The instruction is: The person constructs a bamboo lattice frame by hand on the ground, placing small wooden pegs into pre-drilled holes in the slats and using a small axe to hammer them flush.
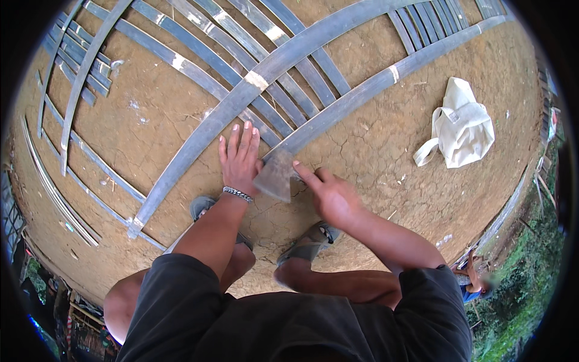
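My left hand (240, 160) lies palm down with its fingers stretched out, beside the ends of the split bamboo strips (266, 128). My right hand (335, 196) is closed around a hatchet, its index finger reaching along toward the blade. The hatchet's broad, flared metal head (276, 176) is between my two hands, just below the end of a long bamboo strip (338, 113). The handle is mostly hidden by my fingers. Grey-blue strips cross one another in a loose lattice, with a long curved strip (199, 128) running over several shorter ones.
A white cloth bag (467, 130) rests on the cracked dirt ground at the right. More crossed strips (78, 60) lie at the upper left, and thin pale strips (57, 187) at the far left. My sandalled feet flank the work. Another person (473, 280) is at the lower right edge.
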### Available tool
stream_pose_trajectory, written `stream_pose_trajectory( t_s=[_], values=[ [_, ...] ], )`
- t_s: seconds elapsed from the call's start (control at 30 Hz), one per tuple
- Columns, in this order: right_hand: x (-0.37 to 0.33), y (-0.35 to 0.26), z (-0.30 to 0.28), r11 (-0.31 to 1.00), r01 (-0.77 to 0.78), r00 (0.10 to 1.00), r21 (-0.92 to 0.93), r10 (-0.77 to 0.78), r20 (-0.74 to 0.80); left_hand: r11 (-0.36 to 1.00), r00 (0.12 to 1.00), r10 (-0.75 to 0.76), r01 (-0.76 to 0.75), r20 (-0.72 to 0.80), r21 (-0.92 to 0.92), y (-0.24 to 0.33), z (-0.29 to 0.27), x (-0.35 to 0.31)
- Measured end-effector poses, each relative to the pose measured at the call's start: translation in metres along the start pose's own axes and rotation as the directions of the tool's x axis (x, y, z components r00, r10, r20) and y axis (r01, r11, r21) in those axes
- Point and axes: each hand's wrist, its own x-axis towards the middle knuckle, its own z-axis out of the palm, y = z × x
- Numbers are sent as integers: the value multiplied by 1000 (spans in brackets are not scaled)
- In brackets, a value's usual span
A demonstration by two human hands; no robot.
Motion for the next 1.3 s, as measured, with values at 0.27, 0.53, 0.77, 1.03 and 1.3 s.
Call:
stream_pose_trajectory(
  t_s=[0.27,0.53,0.77,1.03,1.3],
  values=[
    [-24,-29,-8,893,445,851,63,-399,-342,1000,999,3,-4,-51,-14,2,0,0],
    [-20,-14,-9,944,325,938,51,-316,-142,1000,1000,-2,3,-16,17,1,0,-8],
    [-14,-43,-21,908,403,876,116,-345,-337,1000,1000,10,-10,20,-5,-1,-4,0],
    [-6,-30,-24,962,250,935,108,-211,-287,999,999,40,-40,1,-15,-5,3,1],
    [-28,-47,-35,953,296,952,63,-288,-103,998,998,2,-5,-56,-56,3,-2,-2]
  ],
)
